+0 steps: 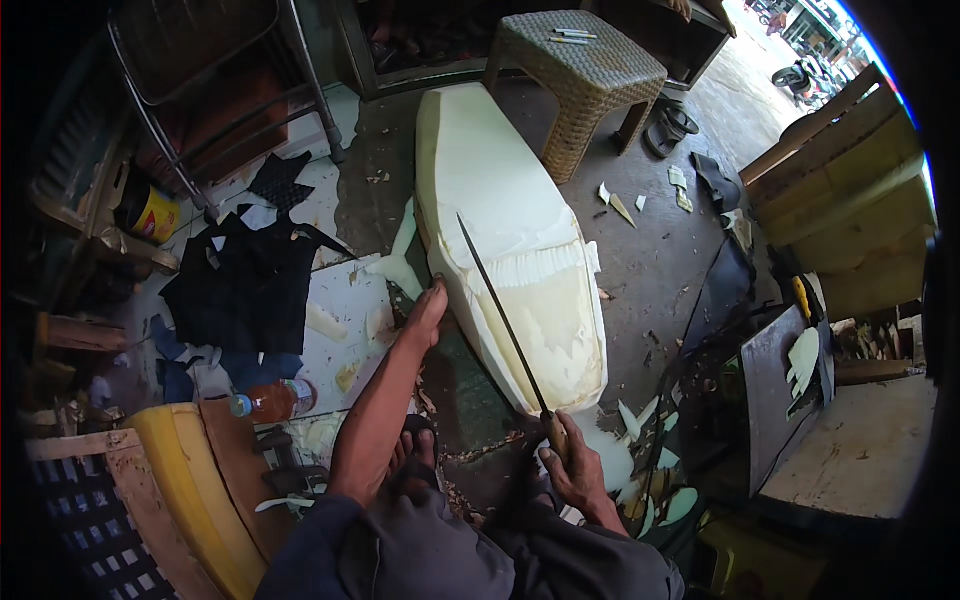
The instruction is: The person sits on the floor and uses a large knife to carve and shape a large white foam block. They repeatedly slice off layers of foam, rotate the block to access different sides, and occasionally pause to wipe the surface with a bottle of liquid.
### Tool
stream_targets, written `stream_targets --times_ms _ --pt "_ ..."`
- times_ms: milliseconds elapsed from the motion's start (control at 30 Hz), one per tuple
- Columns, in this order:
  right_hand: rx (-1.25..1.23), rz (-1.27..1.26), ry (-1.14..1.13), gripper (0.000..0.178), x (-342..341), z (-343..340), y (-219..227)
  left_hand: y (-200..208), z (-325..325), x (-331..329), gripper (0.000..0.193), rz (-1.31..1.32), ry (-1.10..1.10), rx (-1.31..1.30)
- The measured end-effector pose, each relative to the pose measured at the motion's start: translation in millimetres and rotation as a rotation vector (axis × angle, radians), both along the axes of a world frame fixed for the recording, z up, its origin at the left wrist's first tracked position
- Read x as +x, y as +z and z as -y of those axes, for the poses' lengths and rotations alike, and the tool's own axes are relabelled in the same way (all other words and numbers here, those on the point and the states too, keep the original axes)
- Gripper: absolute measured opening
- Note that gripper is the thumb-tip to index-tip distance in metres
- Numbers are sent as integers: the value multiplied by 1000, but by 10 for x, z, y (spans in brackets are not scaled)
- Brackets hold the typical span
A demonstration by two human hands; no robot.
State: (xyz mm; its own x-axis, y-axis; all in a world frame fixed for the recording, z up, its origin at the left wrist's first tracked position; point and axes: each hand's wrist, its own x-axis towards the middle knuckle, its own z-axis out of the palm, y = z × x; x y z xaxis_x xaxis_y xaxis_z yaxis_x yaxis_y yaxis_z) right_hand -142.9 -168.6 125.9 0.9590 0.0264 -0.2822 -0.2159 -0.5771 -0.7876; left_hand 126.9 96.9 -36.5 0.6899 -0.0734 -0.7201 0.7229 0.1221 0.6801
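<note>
A long cream motorcycle seat foam [500, 165] lies lengthwise in front of me, its broad smooth end far and its hollowed, yellowish part near. My left hand [431, 312] grips its left edge; most of the fingers are hidden against the side. In my right hand [577, 470], closed round the wooden handle, is a long thin dark-bladed knife [503, 318]. The blade slants up and left over the foam, its tip above the middle of the seat. Whether the blade touches the foam I cannot tell.
Foam offcuts [640, 425] litter the floor on both sides. A woven stool [570, 60] stands at the far end. Black fabric [245, 280] and a bottle [275, 400] lie to the left. Dark sheets [780, 390] lean at the right, and a metal-framed chair [215, 90] stands far left.
</note>
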Motion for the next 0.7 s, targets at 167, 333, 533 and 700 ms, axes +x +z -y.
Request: stream_targets --times_ms 167,333,533,700 --pt "-17 106 125 68 -187 60 -303 358 59 -122 52 499 176 723" --pt "-116 -121 179 63 -95 -64 -327 1317 -7 265 44 1057 -133 1017" --pt "-72 -13 185 60 403 -298 -360 1550 506 729 84 922 -967 1128" --pt "-58 -39 178 58 616 -392 -292 1440 733 724 107 647 -1257 1137"
